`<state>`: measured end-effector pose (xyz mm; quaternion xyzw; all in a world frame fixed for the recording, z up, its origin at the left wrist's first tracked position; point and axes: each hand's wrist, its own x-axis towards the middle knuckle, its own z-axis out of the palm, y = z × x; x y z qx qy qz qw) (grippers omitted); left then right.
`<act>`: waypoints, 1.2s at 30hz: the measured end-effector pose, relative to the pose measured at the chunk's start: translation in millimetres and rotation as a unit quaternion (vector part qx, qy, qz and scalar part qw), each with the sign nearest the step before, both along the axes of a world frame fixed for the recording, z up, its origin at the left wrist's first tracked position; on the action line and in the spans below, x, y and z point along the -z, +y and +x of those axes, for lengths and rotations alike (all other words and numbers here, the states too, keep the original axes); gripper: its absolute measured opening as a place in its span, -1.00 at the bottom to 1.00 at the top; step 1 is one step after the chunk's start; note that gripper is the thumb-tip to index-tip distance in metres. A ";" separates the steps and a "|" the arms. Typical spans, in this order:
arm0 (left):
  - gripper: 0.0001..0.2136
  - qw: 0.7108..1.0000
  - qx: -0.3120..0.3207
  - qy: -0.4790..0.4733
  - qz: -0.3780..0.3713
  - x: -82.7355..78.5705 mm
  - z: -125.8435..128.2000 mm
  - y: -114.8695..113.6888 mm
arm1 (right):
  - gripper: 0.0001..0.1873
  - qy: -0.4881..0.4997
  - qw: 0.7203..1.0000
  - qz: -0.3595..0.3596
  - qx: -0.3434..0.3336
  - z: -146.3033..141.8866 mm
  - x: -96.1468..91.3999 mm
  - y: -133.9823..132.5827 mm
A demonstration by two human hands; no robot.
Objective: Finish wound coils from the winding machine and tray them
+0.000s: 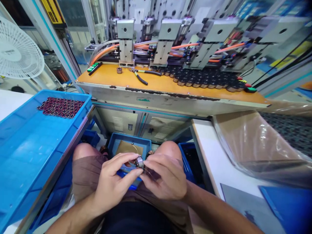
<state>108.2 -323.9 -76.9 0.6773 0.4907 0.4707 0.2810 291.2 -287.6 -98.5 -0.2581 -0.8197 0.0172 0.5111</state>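
Orange-topped bench (pixel 104 77) above pale cabinet doors (pixel 119 120), white tabletop (pixel 207 138) at right

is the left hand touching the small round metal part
Touching: the head view shows the left hand with its thumb and fingertips against the small round metal part.

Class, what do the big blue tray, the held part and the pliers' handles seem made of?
Big blue tray: probably moulded plastic, with glossy highlights.
Held part: probably metal outside, grey with a sheen.
Pliers' handles: perhaps dull plastic or rubber, sleeved black and yellow.
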 end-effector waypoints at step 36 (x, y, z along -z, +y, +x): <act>-0.74 0.990 0.099 0.071 0.074 -14.8 -23.5 7.0 | -0.65 -0.283 0.951 0.105 -0.068 9.3 -51.3 21.9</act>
